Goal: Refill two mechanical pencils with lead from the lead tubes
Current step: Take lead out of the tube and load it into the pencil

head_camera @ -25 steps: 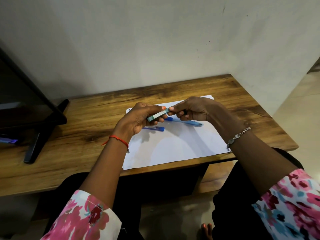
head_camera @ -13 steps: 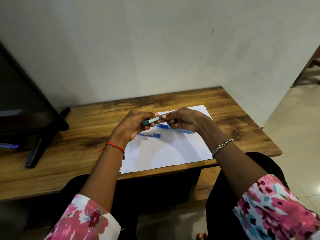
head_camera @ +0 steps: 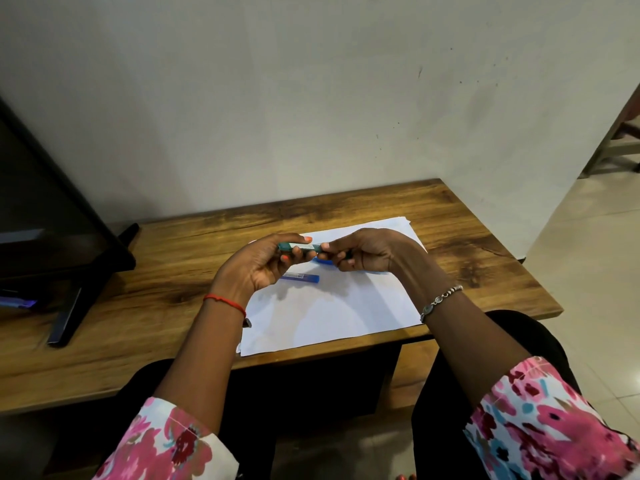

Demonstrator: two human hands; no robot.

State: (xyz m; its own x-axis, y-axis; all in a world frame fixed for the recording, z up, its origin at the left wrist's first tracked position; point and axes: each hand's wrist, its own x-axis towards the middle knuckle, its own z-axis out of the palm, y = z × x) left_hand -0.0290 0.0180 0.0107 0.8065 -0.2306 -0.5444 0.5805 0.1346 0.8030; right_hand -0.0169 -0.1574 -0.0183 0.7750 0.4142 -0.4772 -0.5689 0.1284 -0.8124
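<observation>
A left hand (head_camera: 256,268) grips a green lead tube (head_camera: 300,247) level above a white sheet (head_camera: 346,313), steadying it while the right hand (head_camera: 367,249) pinches its end, apparently to open it. A blue lead tube (head_camera: 300,277) and blue pencil (head_camera: 322,260) lie beneath, on a wooden desk (head_camera: 173,271) against a pale wall (head_camera: 311,98).

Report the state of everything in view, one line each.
Green lead tube, held level above the paper; whether capped, unclear.
Left hand, grips the tube's left end.
Right hand, pinches its right end.
Blue lead tube, lying flat on the paper.
Blue pencil, on the paper, mostly hidden.
Monitor, screen dark.
</observation>
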